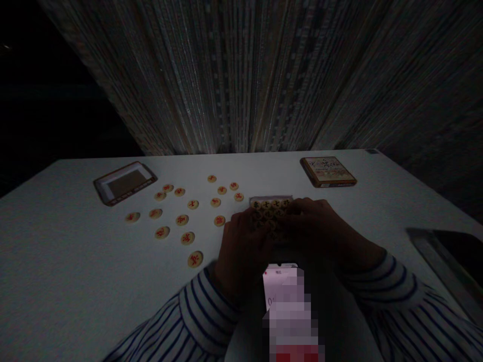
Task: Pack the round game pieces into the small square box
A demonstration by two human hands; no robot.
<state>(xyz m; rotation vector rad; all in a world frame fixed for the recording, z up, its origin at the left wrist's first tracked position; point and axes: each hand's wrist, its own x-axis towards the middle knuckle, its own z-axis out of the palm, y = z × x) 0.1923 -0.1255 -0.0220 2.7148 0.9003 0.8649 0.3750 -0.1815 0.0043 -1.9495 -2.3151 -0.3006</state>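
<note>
The room is dim. Both hands rest over a small tray (pixel 270 200) filled with round game pieces marked in dark characters. My left hand (pixel 243 246) lies on the tray's left side, fingers bent down onto the pieces. My right hand (pixel 320 229) covers the tray's right side, fingers curled over the pieces. Whether either hand pinches a piece is hidden. Several loose round pieces with red characters (pixel 187 238) lie scattered on the white table (pixel 68 261) to the left of my hands.
An open box part with a dark inside (pixel 124 182) sits at the back left. A printed game box (pixel 327 171) lies at the back right. A dark flat object (pixel 449 256) is at the right edge. A pale badge (pixel 281 281) hangs below my hands.
</note>
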